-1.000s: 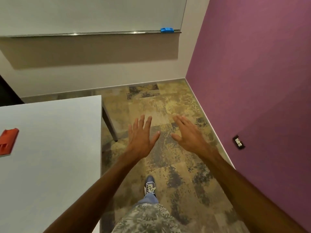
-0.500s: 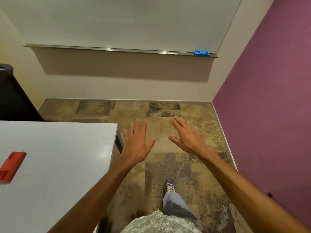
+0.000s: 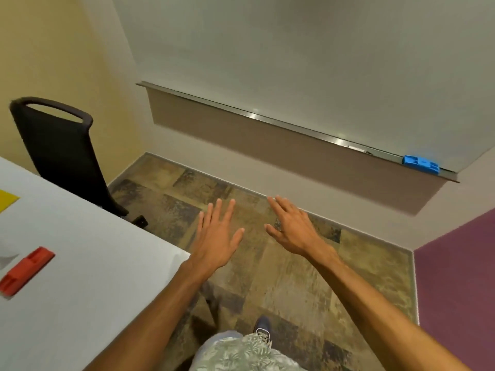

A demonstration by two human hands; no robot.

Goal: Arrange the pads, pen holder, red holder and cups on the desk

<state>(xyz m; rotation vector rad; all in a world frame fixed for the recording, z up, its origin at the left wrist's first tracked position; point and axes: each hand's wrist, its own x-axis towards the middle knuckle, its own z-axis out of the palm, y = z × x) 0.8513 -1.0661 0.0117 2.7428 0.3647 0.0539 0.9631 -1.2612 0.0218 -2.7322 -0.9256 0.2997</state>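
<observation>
The red holder (image 3: 25, 270) lies flat on the white desk (image 3: 88, 263) near the left edge of view. A corner of a yellow pad (image 3: 6, 199) shows farther back on the desk, cut off by the frame. My left hand (image 3: 217, 239) is stretched out flat with fingers apart, just past the desk's right corner and over the floor. My right hand (image 3: 293, 228) is also spread and empty, to the right of the left hand. Both hands are well to the right of the red holder. No cups or pen holder are in view.
A black chair (image 3: 61, 148) stands behind the desk by the yellow wall. A whiteboard (image 3: 308, 62) hangs ahead with a blue eraser (image 3: 421, 164) on its tray. A purple wall (image 3: 460, 277) closes the right side. Patterned carpet (image 3: 294, 277) lies underfoot.
The view has swung left and up: the chair and the yellow pad have come into view and the purple wall has shrunk. Both hands stay spread and empty in front of me.
</observation>
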